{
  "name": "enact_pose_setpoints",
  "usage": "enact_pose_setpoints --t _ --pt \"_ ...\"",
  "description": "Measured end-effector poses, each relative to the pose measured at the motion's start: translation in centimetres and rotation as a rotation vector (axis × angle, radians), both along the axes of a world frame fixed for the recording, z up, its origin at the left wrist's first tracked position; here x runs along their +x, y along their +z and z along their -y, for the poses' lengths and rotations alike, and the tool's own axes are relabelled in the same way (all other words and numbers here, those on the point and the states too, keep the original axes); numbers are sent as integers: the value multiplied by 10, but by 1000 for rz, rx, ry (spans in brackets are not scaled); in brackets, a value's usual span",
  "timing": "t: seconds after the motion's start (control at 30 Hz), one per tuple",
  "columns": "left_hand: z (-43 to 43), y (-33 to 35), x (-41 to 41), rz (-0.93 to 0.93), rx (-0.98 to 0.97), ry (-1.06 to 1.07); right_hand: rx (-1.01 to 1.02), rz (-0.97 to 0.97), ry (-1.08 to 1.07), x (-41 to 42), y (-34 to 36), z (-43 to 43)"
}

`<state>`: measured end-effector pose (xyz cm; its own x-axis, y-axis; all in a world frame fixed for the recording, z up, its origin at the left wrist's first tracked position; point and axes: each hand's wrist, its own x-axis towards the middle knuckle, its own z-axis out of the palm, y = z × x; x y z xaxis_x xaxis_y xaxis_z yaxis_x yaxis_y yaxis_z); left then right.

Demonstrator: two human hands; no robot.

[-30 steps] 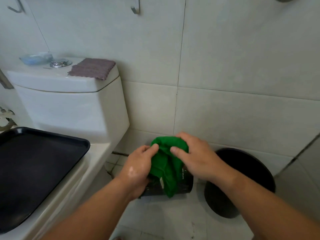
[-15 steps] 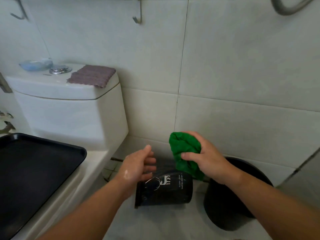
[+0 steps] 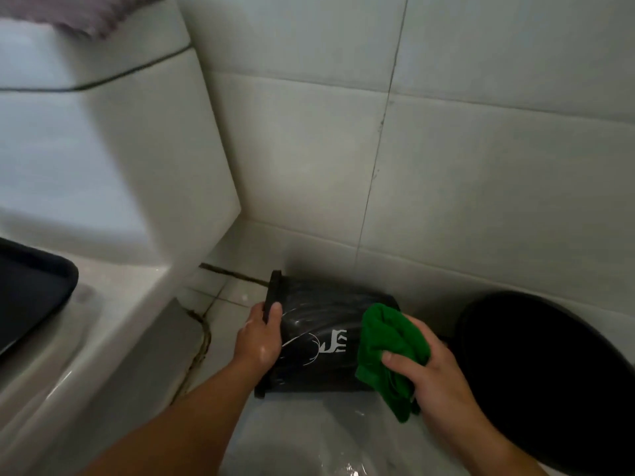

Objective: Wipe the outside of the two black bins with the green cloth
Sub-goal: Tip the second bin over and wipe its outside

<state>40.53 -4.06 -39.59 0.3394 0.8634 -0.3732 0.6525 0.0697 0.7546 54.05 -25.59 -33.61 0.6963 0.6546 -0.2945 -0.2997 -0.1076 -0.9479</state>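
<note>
A small black bin [image 3: 319, 324] with a white deer print lies on its side on the wet floor, its rim pointing left. My left hand [image 3: 261, 338] grips that rim, thumb over the edge. My right hand [image 3: 433, 376] holds the bunched green cloth [image 3: 388, 352] against the bin's right end, near its base. A larger round black bin [image 3: 543, 372] stands upright just to the right, its open mouth facing me.
The white toilet tank [image 3: 113, 142] stands at left with a purple-grey cloth [image 3: 86, 15] on its lid. A black tray [image 3: 31, 293] lies on the toilet at the left edge. Tiled wall [image 3: 446, 166] rises directly behind the bins. The floor tiles [image 3: 309, 434] are wet.
The view has dropped closer to the floor. My left hand went from hovering open to gripping the small bin's rim. My right hand brought the cloth down onto the bin's right end.
</note>
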Motion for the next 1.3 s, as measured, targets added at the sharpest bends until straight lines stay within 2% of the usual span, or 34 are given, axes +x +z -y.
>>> enact_pose_setpoints --t 0.17,0.3,0.4,0.47,0.53,0.63,0.77,0.9,1.0,1.13,1.2,1.3 --pt "5 -14 -15 142 -12 45 -101 256 68 10 -23 -10" --pt "31 -20 -59 239 -128 122 -203 690 173 20 -24 -14" --pt "46 -19 -76 305 -162 155 -277 951 346 9 -41 -21" --pt "50 -16 -80 322 -195 143 -442 1022 520 -13 -57 -23" --pt "50 -13 -82 335 -196 116 -549 1176 627 -28 -69 -20" --pt "41 -13 -79 327 -148 64 -500 1350 571 -31 -69 -21" --pt "41 -19 -79 291 -57 -11 -406 1441 614 -33 -83 -30" --pt "43 -25 -86 256 -65 -32 -304 1439 603 -39 -107 -35" --pt "44 -27 -85 260 -97 -11 -327 1325 520 -33 -105 -52" --pt "47 -35 -84 291 -102 25 -504 1054 335 -38 -94 -114" --pt "45 -39 -83 300 -109 57 -485 1092 344 -60 -93 -131" --pt "43 -41 -82 320 -100 97 -270 1207 488 -90 -101 -112"
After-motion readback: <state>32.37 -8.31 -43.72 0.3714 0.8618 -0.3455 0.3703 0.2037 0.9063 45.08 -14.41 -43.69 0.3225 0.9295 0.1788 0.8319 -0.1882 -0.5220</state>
